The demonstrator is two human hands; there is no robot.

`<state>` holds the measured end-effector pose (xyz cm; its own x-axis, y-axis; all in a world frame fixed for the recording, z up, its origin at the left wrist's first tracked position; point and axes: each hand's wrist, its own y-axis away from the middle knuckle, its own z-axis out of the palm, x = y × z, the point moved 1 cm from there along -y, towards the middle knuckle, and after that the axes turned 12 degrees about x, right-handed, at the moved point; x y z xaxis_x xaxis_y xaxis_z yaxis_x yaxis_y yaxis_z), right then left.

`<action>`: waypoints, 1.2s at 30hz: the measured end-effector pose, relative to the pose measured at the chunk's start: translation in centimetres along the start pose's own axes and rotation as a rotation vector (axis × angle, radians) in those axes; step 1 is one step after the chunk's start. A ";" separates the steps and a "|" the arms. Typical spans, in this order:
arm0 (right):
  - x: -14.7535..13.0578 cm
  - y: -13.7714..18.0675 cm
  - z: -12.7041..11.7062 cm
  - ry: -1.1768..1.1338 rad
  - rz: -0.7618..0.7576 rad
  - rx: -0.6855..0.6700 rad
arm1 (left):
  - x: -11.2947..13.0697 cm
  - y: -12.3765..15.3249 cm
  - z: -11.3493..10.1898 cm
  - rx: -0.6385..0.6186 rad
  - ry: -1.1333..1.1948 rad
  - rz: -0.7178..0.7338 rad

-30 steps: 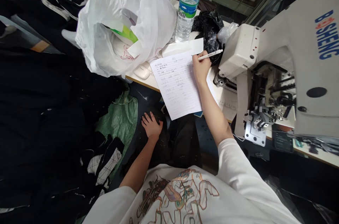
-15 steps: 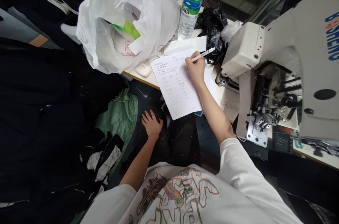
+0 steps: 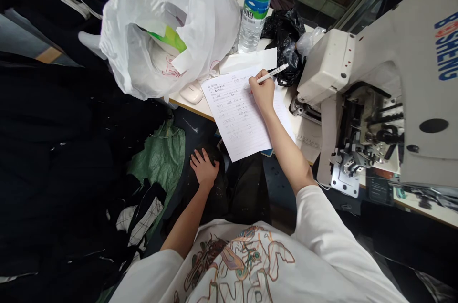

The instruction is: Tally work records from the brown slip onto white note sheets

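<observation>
My right hand (image 3: pixel 263 92) is closed around a white pen (image 3: pixel 274 73) and rests on a lined sheet of paper (image 3: pixel 239 143). Rows of handwriting cover much of the sheet, which hangs partly over the table's front edge. The pen's tip is hidden behind my fingers. With fingers spread, my left hand (image 3: pixel 204 168) lies flat on my dark-trousered thigh and holds nothing. Just beyond the top of the sheet lies a blank white paper (image 3: pixel 263 58). A white computer mouse (image 3: pixel 192 93) sits at the sheet's left side.
A white plastic bag (image 3: pixel 125 21) stands on the table, beside a water bottle (image 3: pixel 255 12) and a black plastic bag (image 3: pixel 286 40). On the right is a sewing machine (image 3: pixel 379 50). Dark cloth (image 3: pixel 64 160) and a green sack (image 3: pixel 162 155) fill the left.
The whole view has shifted slightly, so things appear a little further left. My right hand keeps its hold on the pen over the paper; my left hand stays on my thigh.
</observation>
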<state>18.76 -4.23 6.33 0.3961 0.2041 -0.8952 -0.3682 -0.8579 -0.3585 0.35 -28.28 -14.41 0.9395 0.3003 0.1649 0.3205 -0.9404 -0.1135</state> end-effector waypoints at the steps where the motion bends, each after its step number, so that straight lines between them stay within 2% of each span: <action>1: 0.0 0.0 0.0 0.001 0.000 -0.001 | 0.0 0.0 0.0 0.000 -0.001 -0.001; 20: 0.6 -0.2 0.1 -0.016 -0.007 0.020 | 0.1 0.0 -0.2 -0.007 -0.002 -0.006; 36: 0.3 -0.2 -0.1 -0.077 0.075 0.024 | 0.1 0.0 0.1 0.000 -0.007 -0.001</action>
<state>19.01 -4.06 6.15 0.3014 0.1761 -0.9371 -0.4149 -0.8606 -0.2952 0.43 -28.20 -14.51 0.9402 0.3021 0.1577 0.3211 -0.9402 -0.1136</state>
